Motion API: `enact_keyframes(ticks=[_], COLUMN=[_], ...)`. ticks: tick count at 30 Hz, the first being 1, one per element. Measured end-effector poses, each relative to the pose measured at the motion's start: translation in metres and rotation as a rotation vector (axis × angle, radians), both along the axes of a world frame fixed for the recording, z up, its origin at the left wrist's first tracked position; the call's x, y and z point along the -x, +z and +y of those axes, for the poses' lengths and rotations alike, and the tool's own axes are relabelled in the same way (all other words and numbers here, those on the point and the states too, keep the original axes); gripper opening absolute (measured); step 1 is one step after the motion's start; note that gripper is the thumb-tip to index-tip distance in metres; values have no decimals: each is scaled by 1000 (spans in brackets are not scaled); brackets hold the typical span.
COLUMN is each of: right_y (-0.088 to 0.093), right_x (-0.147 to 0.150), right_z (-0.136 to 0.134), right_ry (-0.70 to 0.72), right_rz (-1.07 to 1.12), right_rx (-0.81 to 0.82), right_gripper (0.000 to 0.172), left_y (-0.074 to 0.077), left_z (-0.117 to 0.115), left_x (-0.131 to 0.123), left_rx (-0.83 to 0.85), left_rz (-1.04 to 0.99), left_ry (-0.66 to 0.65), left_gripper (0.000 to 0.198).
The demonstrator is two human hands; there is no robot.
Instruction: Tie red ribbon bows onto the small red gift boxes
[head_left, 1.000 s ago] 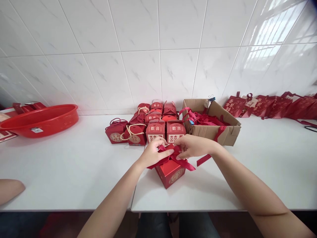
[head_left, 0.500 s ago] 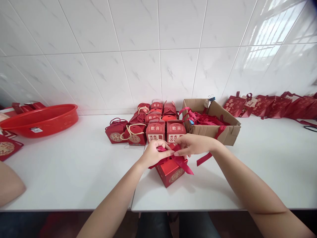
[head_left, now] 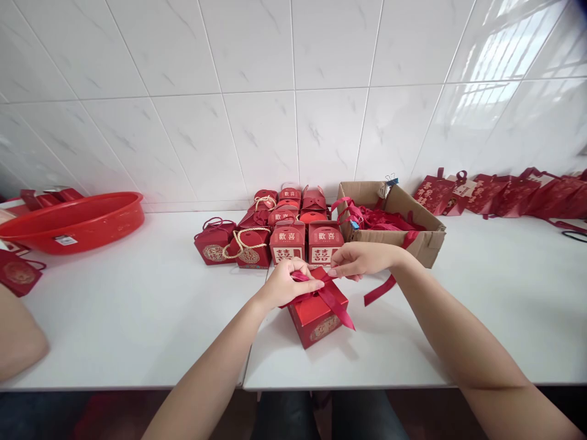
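A shiny red gift box (head_left: 316, 322) with a round gold pattern on its side stands in front of me on the white table. Across its top runs a crimson ribbon (head_left: 337, 308), one pointed tail hanging over the front edge. My left hand (head_left: 292, 284) is closed on the ribbon at the top of the box, thumb pressed over the crossing and part of the ribbon bunched under the fingers. Just to the right, my right hand (head_left: 355, 263) pinches another part of the ribbon between thumb and forefinger. The fingers partly hide the knot area.
Several finished red boxes (head_left: 287, 241) stand behind, some with cord handles. A cardboard box (head_left: 419, 247) of crimson ribbons is behind my right hand, one strip hanging out. Far left are a red basin (head_left: 105, 223) and another person's arm (head_left: 18, 336); red bags (head_left: 477, 194) line the right wall.
My right hand has moved slightly up and right, away from my left, drawing the ribbon with it. More of the box top shows. My left hand stays in place.
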State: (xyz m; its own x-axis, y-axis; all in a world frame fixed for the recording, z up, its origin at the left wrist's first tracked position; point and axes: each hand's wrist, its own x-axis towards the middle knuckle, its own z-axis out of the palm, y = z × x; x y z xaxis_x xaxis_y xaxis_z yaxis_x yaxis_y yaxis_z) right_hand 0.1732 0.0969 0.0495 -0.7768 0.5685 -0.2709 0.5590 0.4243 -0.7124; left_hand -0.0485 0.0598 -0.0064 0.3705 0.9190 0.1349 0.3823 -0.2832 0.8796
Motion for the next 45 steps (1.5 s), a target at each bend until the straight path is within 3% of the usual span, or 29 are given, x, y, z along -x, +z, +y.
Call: enact_keyframes(ticks=[9, 13, 20, 26, 30, 37, 45], right_y=[-1, -7, -11, -4, -9, -23, -19], right_x=[-6, -4, 1, 9, 22, 35, 37], right_z=[8, 11, 10, -5, -15, -19, -21], right_ry=[86, 57, 20, -151, -143, -143, -20], right_rz=[12, 117, 167, 321, 270, 234, 273], right_rx=[-3, 13, 58, -194, -317, -344, -353], right_gripper=[33, 34, 39, 35, 35, 26, 20], left_y=[-4, -3, 5, 5, 5, 2, -3], left_z=[3, 5, 2, 3, 5, 6, 8], left_x=[0, 2, 4, 4, 4, 4, 2], left_rx=[10, 15, 196, 233, 230, 233, 211], left_rz=[-35, -89, -258, -321, -366, -372, -379], left_ry=[4, 12, -70, -56, -60, -84, -59], left_gripper=[35, 36, 40, 31, 29, 27, 24])
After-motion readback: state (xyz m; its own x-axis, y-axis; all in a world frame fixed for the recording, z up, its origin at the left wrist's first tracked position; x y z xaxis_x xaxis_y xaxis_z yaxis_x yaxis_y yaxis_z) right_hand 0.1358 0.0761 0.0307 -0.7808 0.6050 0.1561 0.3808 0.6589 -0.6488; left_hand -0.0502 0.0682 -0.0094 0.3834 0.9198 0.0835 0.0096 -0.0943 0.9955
